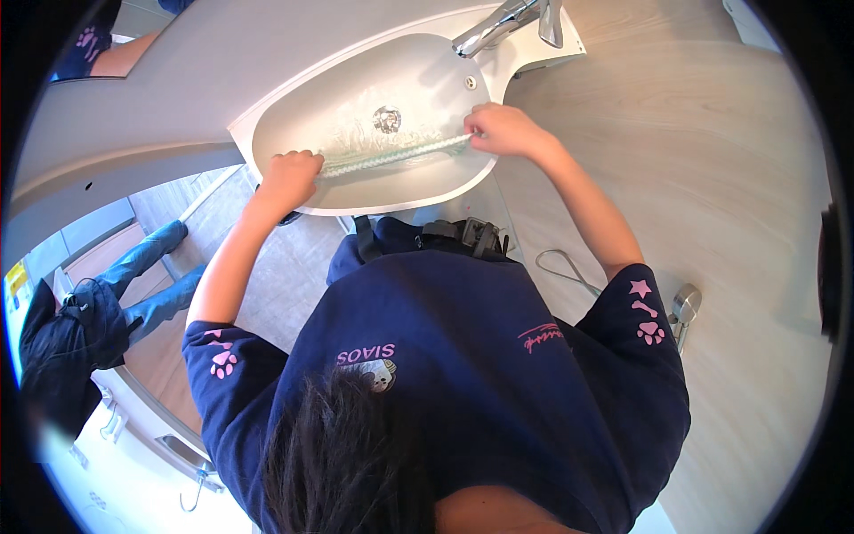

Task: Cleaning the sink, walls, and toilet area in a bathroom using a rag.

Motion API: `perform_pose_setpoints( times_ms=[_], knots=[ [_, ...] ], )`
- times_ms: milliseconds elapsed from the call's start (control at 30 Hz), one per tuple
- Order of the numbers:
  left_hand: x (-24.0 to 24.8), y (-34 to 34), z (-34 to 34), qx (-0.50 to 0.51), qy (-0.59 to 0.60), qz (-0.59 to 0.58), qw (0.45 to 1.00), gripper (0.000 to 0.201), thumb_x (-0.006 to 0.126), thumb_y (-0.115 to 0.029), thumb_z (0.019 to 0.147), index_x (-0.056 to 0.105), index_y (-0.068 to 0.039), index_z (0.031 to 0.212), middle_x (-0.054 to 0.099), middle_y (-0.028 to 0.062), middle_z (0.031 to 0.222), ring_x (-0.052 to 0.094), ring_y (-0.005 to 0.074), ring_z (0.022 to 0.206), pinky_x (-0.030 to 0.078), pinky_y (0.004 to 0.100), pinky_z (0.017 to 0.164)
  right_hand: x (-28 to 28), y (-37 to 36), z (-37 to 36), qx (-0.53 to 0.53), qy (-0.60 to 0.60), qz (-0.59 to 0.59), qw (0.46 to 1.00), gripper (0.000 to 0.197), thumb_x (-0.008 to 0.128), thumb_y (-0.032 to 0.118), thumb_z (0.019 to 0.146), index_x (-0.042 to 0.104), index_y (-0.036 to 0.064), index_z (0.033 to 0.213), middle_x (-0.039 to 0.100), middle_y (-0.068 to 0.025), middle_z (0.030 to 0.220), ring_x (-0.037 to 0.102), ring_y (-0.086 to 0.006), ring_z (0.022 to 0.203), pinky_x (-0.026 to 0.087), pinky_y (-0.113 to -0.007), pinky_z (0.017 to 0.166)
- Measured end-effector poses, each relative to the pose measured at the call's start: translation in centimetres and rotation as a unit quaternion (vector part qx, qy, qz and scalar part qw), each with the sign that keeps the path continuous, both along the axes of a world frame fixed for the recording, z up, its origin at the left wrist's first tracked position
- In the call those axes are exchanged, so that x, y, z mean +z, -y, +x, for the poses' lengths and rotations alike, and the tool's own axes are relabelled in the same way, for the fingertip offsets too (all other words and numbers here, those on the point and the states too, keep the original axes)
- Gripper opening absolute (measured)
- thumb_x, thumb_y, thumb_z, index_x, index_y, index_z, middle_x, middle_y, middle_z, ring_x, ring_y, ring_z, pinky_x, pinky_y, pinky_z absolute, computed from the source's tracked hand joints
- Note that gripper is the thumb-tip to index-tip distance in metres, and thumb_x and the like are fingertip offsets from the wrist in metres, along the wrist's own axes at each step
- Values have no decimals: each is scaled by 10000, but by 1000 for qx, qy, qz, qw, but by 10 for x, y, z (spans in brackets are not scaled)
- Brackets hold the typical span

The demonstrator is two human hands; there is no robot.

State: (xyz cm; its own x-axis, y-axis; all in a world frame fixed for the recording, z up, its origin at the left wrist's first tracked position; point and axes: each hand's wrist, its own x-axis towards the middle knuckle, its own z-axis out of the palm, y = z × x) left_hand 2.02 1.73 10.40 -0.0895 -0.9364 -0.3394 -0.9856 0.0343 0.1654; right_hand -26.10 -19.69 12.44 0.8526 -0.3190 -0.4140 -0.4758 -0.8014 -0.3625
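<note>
Over the white washbasin [356, 203], a thin white and pale green strip [396, 157] with a ribbed or twisted look is stretched nearly straight between my hands. My left hand [292, 181] is closed round its left end, above the basin's near left rim. At the right rim, my right hand [505, 130] pinches the other end, which sits slightly higher in view. Shallow water ripples in the bowl around the metal drain [387, 119]. Whether the strip is a cloth or a cord, I cannot tell.
A chrome tap [498, 28] stands at the basin's far right corner, above a small overflow hole [471, 82]. To the left, another person in blue jeans [147, 258] and dark clothing stands nearby. A metal wall fitting [685, 304] is at my right elbow.
</note>
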Motion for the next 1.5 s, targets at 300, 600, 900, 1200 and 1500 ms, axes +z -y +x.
perform_pose_setpoints(
  times_ms=[300,600,900,1200,1500],
  knots=[
    [35,51,20,61,64,-202,976,100,572,-85,700,567,-66,798,575,89,800,567,278,802,441,390,681,-13,22,32,-144,149,-107,972,238,540,199,775,575,64,967,564,-123,967,561,-272,843,456,-374,729],
    [-64,77,-31,121,-282,-113,945,193,564,-130,744,585,-98,933,576,68,970,552,270,908,439,385,788,-114,-3,59,-245,218,-51,943,323,558,226,760,563,105,1060,508,-160,1113,458,-323,1053,361,-419,898],
    [-140,101,-47,-2,-10,-96,995,521,433,-386,854,304,-209,1327,179,19,1425,131,221,1320,135,542,1020,-176,-49,95,-334,205,-167,905,494,547,371,789,432,237,1250,236,-169,1381,187,-367,1278,147,-574,987],
    [-168,100,-48,20,-43,-86,995,542,403,-478,842,272,-308,1339,177,12,1429,114,255,1323,63,584,1007,-208,-59,85,-370,160,-165,900,520,529,431,781,413,287,1267,241,-97,1399,201,-326,1286,116,-611,973],
    [-175,104,-50,9,0,-32,999,555,425,-405,845,244,-277,1353,175,17,1429,105,247,1326,62,514,1042,-216,-57,92,-373,177,-141,900,529,551,401,775,415,263,1267,276,-79,1385,245,-316,1269,168,-562,991]
  ],
)
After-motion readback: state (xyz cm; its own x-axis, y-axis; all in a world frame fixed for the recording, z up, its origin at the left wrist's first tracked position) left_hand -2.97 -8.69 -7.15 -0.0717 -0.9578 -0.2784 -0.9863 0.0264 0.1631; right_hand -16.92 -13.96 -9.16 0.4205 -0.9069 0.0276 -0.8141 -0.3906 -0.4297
